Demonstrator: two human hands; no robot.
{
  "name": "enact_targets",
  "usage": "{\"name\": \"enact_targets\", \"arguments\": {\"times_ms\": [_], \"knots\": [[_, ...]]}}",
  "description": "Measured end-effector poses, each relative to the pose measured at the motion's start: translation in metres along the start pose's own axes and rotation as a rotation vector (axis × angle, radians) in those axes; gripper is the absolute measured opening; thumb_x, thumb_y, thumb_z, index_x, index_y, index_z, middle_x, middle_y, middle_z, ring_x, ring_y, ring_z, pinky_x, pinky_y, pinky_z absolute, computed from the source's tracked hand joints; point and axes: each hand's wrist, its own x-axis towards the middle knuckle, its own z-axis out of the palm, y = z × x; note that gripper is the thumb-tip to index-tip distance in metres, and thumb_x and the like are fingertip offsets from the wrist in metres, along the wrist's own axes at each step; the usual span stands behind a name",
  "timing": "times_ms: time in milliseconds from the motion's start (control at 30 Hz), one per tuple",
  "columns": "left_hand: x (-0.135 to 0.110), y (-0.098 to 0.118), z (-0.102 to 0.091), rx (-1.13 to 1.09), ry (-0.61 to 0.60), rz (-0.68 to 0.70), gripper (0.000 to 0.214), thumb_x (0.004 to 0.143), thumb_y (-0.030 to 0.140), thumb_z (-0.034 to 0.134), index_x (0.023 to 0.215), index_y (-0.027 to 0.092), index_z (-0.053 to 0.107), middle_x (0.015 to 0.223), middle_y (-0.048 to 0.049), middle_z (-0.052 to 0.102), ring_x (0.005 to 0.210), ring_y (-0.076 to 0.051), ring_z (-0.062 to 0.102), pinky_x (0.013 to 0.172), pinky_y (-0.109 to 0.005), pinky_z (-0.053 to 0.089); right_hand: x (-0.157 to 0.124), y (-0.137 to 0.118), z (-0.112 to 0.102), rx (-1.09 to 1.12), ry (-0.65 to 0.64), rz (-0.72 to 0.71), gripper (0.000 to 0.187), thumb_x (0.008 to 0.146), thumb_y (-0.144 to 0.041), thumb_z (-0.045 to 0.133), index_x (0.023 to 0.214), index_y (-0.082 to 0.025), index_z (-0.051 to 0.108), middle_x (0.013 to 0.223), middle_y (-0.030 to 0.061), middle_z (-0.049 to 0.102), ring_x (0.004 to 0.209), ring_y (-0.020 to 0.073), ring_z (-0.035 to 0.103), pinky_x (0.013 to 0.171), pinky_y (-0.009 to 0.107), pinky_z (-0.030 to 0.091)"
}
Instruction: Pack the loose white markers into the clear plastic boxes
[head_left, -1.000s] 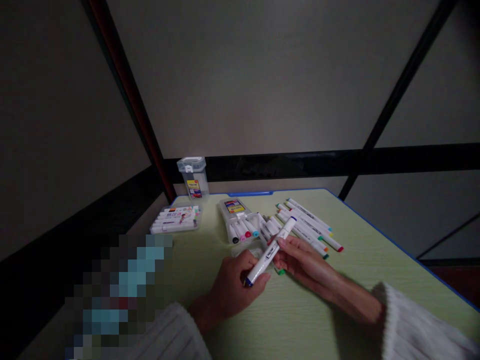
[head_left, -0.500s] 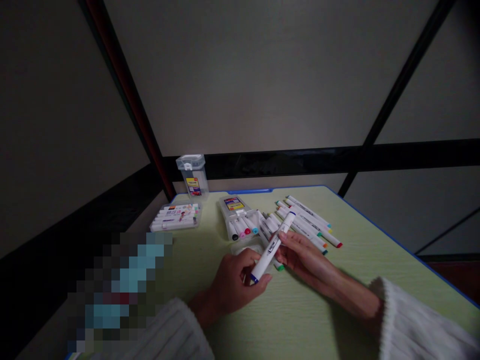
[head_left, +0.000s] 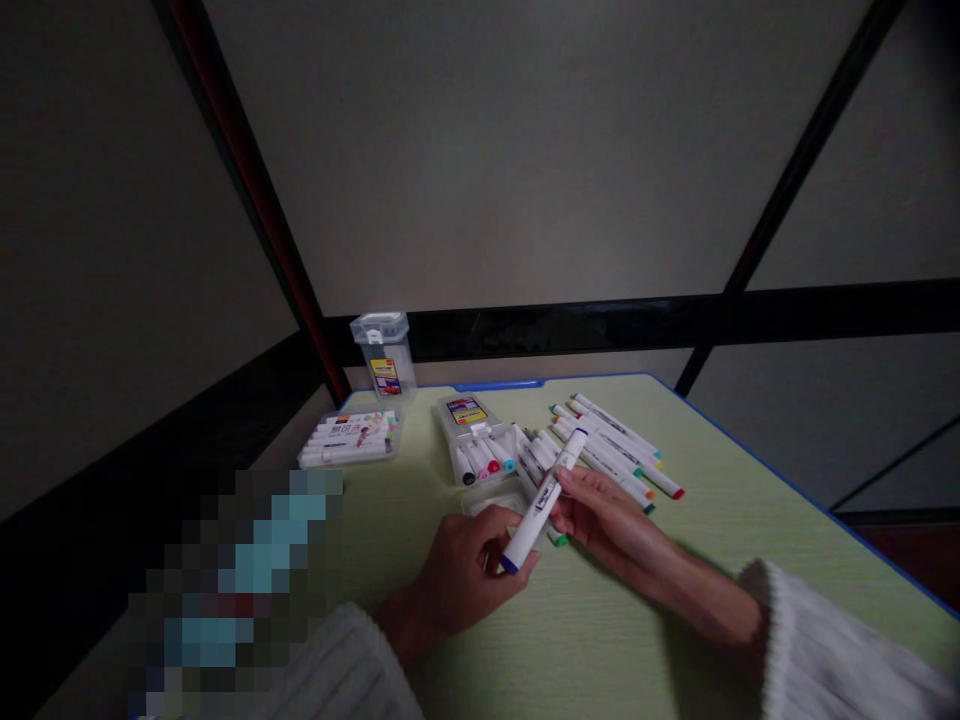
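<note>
Both of my hands hold one white marker with dark blue ends, slanted above the green table. My left hand pinches its lower end near the blue cap. My right hand grips the barrel a little higher up. Just behind the marker lies an open clear case with several markers in it, their black, pink, red and blue caps facing me. A loose clear lid rests on the table by my left fingers.
Several loose white markers with coloured caps lie in a row to the right of the case. A flat marker box lies at the left, and an upright clear case stands at the back. The table's blue edge runs along the right.
The marker and both hands stay almost in place. The view has shifted slightly, and my left fingers have slid a little along the marker's lower end.
</note>
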Motion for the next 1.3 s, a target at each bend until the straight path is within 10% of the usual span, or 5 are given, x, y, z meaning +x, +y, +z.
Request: {"name": "enact_targets", "arguments": {"times_ms": [367,733,1300], "knots": [[-0.001,-0.003,0.0,0.108,0.041,0.305,0.022,0.082,0.021,0.053,0.103,0.014,0.053,0.055,0.0037,0.062,0.037,-0.006,0.05,0.042,-0.016,0.039,-0.001,-0.001,0.002,-0.061,-0.025,0.047,0.03,0.061,-0.037,0.075,0.058,-0.011,0.059,0.046,-0.0027,0.059,0.038,0.0027,0.051,0.038,0.01,0.042],[0.004,0.014,-0.011,0.232,0.047,0.517,0.015,0.088,0.017,0.044,0.098,0.011,0.053,0.06,0.0009,0.066,0.045,-0.008,0.057,0.045,-0.018,0.043,-0.01,0.013,0.001,-0.306,-0.313,0.101,0.042,0.075,-0.049,0.058,0.056,-0.012,0.056,0.046,-0.0008,0.057,0.033,0.003,0.049,0.033,0.012,0.038],[0.003,0.01,-0.01,0.341,0.063,0.508,0.015,0.088,0.016,0.043,0.092,0.012,0.057,0.053,0.0031,0.06,0.043,-0.008,0.055,0.042,-0.019,0.04,-0.01,0.008,0.006,-0.355,-0.331,0.075,0.034,0.072,-0.043,0.064,0.059,-0.013,0.054,0.045,-0.0045,0.053,0.034,0.0028,0.048,0.033,0.011,0.038]]}}
